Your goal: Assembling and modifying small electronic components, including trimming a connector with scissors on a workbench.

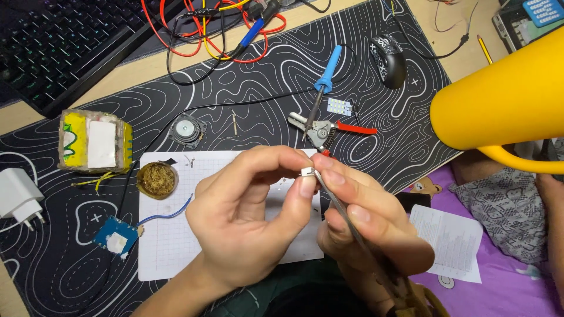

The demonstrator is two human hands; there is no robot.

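In the head view, the left hand (pixel 247 220) is curled closed, pinching a small white component (pixel 306 172) between thumb and forefinger, held above a sheet of squared paper (pixel 170 246) that lies on the black surface (pixel 264 70) patterned with white contour lines. The right hand (pixel 364 226) is closed around metal tweezers (pixel 346 214), whose tips meet the small white component right at the left fingertips. Both hands touch each other near the paper's right edge. On the paper's upper left corner sits a round tin of brass wool (pixel 157 179), and a small blue circuit board (pixel 116 236) with a blue wire lies just off its left edge. Farther left rest a white plug adapter (pixel 17 196) and a yellow-and-white wrapped block (pixel 95 142). Beyond the hands lie a small round speaker (pixel 186 128), a soldering iron (pixel 323 82) with a blue handle, red-handled pliers (pixel 329 129) and a tiny white LED panel (pixel 339 106). A patterned mouse (pixel 389 60) sits further back, a dark keyboard (pixel 64 41) at upper left, and a large yellow lamp shade (pixel 505 97) fills the right side.
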